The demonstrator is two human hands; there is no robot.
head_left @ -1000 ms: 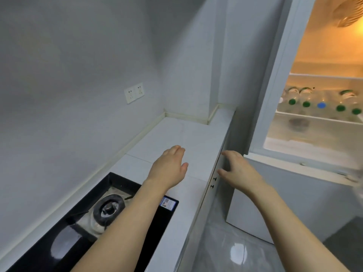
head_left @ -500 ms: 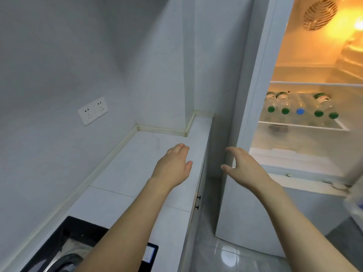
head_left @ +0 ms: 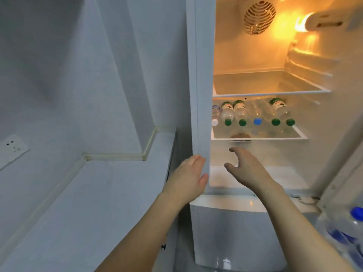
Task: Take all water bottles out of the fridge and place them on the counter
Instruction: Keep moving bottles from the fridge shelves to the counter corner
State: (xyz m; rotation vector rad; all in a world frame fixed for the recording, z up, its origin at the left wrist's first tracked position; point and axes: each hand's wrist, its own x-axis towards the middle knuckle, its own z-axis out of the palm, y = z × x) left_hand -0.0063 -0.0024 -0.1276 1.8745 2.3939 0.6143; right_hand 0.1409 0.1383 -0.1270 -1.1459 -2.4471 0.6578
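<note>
Head view: the fridge [head_left: 200, 95] stands open with its interior lit. The water bottles [head_left: 253, 114] lie on their sides in a row on the middle shelf [head_left: 259, 136], caps toward the shelf's front edge: one white cap at the left end, partly hidden by the fridge's left wall, then two green caps, one blue cap and two more green caps toward the right end. The shelf above carries nothing visible. Another blue-capped bottle [head_left: 353, 222] appears blurred at the lower right, apparently in the door; its exact seat cannot be determined.

Change since half a second ago: both hands were over the worktop's right edge, short of the cabinet. The right hand [head_left: 247, 169] has now passed inside the opening and sits below the front edge of the middle shelf, fingers spread and relaxed, grasping nothing. The left hand [head_left: 188, 177] has moved to the front edge of the fridge's left wall, fingers straight and against or just beside it; contact cannot be confirmed. It holds nothing.

Assessment: the reach phase is under way and no bottle has been removed. The worktop [head_left: 98, 193], directly left of the fridge, is the set-down surface. Bottles lying on their sides may roll when a neighbour is withdrawn.
</note>
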